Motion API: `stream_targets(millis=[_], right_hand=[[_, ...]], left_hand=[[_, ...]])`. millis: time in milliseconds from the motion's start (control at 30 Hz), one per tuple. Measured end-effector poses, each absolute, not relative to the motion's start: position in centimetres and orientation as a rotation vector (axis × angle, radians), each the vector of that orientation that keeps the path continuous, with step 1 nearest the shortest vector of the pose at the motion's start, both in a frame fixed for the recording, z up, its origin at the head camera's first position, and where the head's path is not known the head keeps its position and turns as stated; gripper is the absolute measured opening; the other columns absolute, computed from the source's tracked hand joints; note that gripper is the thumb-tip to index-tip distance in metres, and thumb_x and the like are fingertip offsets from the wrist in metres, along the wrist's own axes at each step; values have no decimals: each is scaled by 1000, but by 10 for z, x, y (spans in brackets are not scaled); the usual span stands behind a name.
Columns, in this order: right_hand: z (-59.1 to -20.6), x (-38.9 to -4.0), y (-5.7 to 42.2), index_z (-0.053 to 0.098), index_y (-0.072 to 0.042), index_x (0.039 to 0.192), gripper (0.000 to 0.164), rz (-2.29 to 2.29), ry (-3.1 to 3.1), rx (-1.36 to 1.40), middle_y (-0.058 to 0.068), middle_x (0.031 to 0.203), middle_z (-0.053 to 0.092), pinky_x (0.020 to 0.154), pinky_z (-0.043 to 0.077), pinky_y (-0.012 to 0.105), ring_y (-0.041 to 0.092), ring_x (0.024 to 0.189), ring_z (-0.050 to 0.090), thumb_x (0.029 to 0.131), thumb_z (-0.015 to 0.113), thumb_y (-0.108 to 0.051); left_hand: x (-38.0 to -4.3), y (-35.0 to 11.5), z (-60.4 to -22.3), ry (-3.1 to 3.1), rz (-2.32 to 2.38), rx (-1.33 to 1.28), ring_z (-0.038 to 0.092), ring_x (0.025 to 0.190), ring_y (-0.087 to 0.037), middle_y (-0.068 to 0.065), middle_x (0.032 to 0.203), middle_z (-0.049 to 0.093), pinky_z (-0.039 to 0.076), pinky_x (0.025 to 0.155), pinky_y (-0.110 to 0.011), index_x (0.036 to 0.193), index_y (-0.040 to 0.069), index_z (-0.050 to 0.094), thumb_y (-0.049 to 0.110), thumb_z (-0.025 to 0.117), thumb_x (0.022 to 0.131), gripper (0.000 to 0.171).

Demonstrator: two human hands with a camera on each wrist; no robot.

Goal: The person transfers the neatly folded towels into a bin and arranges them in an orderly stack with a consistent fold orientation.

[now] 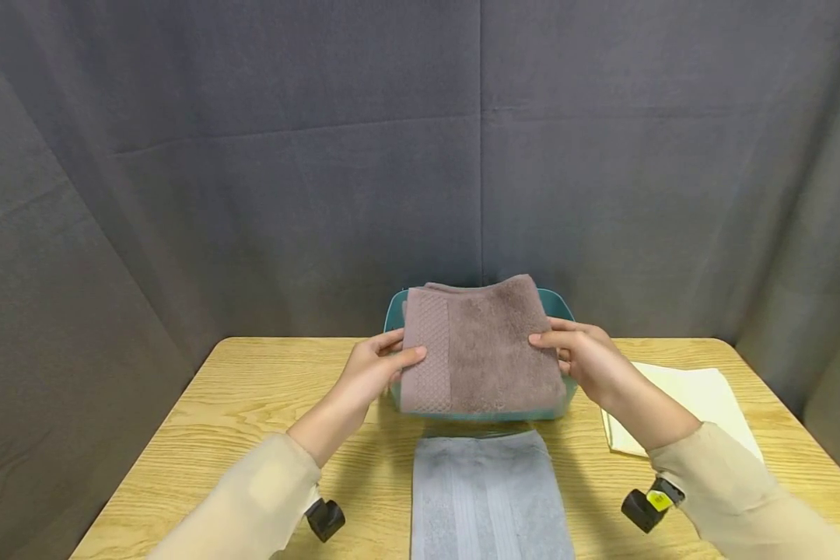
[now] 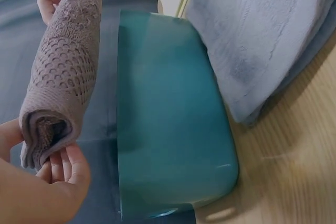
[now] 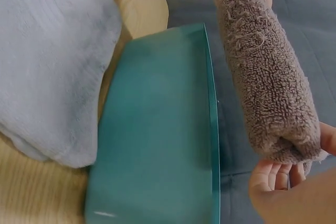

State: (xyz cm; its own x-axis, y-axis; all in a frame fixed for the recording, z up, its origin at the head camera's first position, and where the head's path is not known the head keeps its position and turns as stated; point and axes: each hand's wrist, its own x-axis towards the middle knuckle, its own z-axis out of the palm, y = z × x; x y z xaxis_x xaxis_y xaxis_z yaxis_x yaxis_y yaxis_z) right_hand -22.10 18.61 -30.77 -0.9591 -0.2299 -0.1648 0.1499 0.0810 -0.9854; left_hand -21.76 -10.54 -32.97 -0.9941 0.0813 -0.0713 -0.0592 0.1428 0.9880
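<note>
A folded mauve-brown towel [image 1: 493,350] with a textured band along its left side is held up between both hands. My left hand [image 1: 371,373] pinches its left edge, thumb on the front and fingers behind. On the opposite edge, my right hand [image 1: 591,358] grips it the same way. Behind and below the towel is a teal bin [image 1: 556,303], largely covered by it in the head view. Both wrist views show the towel [image 2: 65,66] above the bin's rim, apart from its wall [image 3: 157,124]. The bin's inside is hidden.
A folded grey-blue towel [image 1: 486,498] lies on the wooden table [image 1: 273,404] in front of the bin. To the right, partly behind the right forearm, is a folded cream cloth [image 1: 700,397]. A grey curtain [image 1: 322,194] hangs behind the table.
</note>
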Motion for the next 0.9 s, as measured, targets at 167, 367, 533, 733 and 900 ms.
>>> stream_targets(millis=[167, 367, 533, 733, 900], right_hand=[[-304, -228, 185, 28, 2, 153, 70, -1932, 2117, -70, 17, 156, 30, 89, 46, 25, 15, 120, 49, 96, 62, -19], [-300, -234, 183, 29, 3, 153, 68, -1903, 2141, -60, 16, 160, 23, 96, 39, 34, 31, 139, 31, 97, 62, -18], [-297, -240, 182, 31, 5, 151, 66, -1851, 2197, -68, 17, 157, 28, 91, 42, 29, 27, 130, 38, 97, 62, -18], [-293, -248, 183, 35, 4, 150, 62, -1819, 2230, -48, 17, 155, 30, 90, 42, 28, 18, 111, 44, 98, 61, -17], [-290, -257, 183, 34, 4, 151, 61, -1826, 2226, -23, 16, 159, 25, 101, 38, 36, 23, 120, 43, 98, 60, -14]], left_hand=[[-224, -104, -326, 2320, 1964, 28, 59, 113, -25, -15, 128, 58, 48, 97, -41, 144, -1, 48, 17, 72, 92, 61], [-231, -102, -323, 2344, 1958, 33, 59, 109, -24, -15, 126, 60, 50, 93, -38, 143, 0, 49, 16, 71, 93, 57], [-237, -100, -321, 2319, 1978, 40, 60, 112, -26, -16, 128, 61, 49, 94, -38, 144, 1, 48, 15, 69, 94, 56], [-246, -97, -320, 2278, 2009, 39, 62, 115, -29, -18, 133, 60, 49, 97, -42, 146, 2, 45, 14, 68, 95, 58], [-250, -94, -319, 2287, 2045, 30, 61, 116, -28, -16, 135, 59, 49, 96, -42, 145, 2, 47, 12, 69, 93, 57]])
